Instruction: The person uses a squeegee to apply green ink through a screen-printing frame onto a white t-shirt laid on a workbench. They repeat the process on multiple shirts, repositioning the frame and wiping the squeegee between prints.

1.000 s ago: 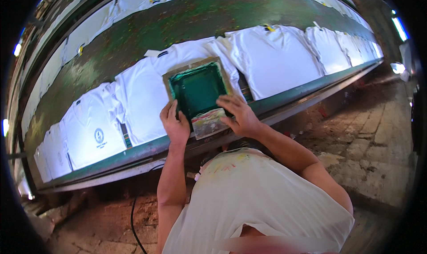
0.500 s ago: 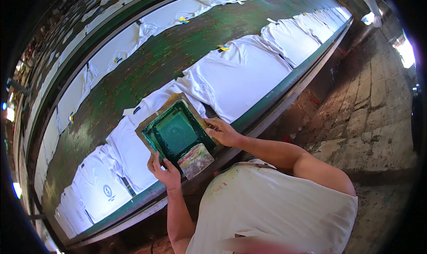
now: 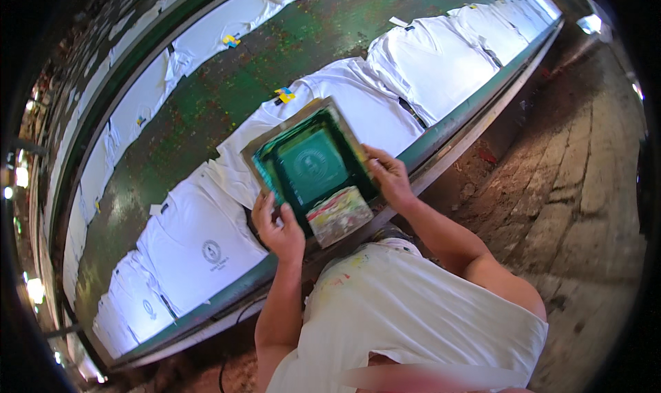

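Shifted rightward along the long table (image 3: 255, 73) since a second ago, the wooden frame (image 3: 289, 129) is now over the next white shirt (image 3: 249, 133), and the printed shirt (image 3: 184, 219) it covered then lies to the left of the left hand, showing a dark round print (image 3: 212, 251). Left hand (image 3: 281, 229) is half open, fingertips against the frame's left side, thumb spread apart from them. Right hand (image 3: 389, 178) is loosely curled, its fingers gripping the opposite edge. Between the hands is the green mesh (image 3: 318, 157) with a pale round design; nearer the body, a flat paint-smeared block (image 3: 341, 217) sits at the frame's near end. Whether the frame touches the cloth cannot be told. Beyond the hands, a yellow-and-blue tag (image 3: 284, 95) marks the covered shirt's neck; farther right lies another shirt (image 3: 425, 61).
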Demonstrator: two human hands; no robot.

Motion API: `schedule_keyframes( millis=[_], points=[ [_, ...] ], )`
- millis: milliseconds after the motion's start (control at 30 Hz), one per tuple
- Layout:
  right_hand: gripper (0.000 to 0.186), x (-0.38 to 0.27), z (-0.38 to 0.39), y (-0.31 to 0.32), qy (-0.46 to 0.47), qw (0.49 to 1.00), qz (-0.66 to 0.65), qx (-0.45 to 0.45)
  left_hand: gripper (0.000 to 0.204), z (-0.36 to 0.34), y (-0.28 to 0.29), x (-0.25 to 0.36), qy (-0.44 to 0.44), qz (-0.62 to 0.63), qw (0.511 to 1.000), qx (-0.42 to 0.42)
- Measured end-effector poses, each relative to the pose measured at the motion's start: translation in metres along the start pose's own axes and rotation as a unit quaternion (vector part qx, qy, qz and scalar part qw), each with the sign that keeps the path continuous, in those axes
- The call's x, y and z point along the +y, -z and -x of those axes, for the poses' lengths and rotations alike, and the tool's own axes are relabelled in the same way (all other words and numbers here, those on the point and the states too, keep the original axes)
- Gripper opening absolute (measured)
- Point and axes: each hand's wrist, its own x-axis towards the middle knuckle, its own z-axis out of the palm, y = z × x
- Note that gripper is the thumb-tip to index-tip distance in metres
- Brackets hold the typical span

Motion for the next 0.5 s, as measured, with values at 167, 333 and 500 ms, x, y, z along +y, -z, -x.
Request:
schedule_keyframes(
  millis=[167, 333, 500],
  points=[
    [0.04, -0.034, -0.035, 0.121, -0.014, 0.996, 0.054, 0.066, 0.052, 0.013, -0.125, 0.049, -0.028, 0.022, 0.999, -0.031],
    [0.043, -0.056, -0.054, 0.195, 0.008, 0.992, 0.096, 0.079, 0.051, 0.029, -0.199, 0.074, 0.003, 0.036, 0.999, -0.031],
    [0.044, -0.049, -0.073, 0.194, -0.01, 0.991, 0.134, 0.023, 0.041, 0.034, -0.196, 0.063, 0.0, 0.04, 0.999, 0.012]
  ],
)
